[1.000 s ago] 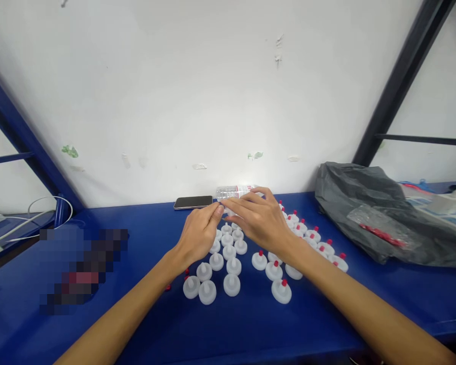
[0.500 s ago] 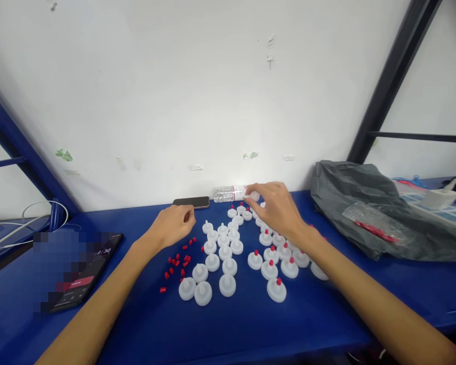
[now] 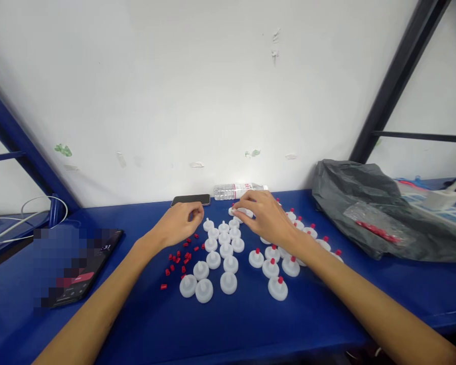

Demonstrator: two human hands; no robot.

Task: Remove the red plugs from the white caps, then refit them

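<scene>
My right hand [image 3: 264,214] is closed in a pinch on a white nozzle cap [image 3: 246,212], above the far end of the rows. My left hand [image 3: 181,223] has its fingers curled together over the table's left half; whatever may be in them is hidden. Just below it lie several small loose red tips [image 3: 178,258]. Between the hands stand several white nozzle caps without tips [image 3: 225,250], spouts upward. To the right and under my right forearm stand several white nozzle caps with red tips [image 3: 278,288], some partly hidden by my right hand and arm.
A clear plastic bottle [image 3: 228,191] lies against the wall beside a dark phone [image 3: 192,199]. Another phone [image 3: 87,271] lies at left. At right, a grey plastic bag [image 3: 349,208] carries a clear packet of red pieces [image 3: 378,230]. The table [image 3: 197,334] is blue.
My right hand has come down and slightly left, away from the bottle, with the white nozzle cap. My left hand has shifted a little to the right and upward.
</scene>
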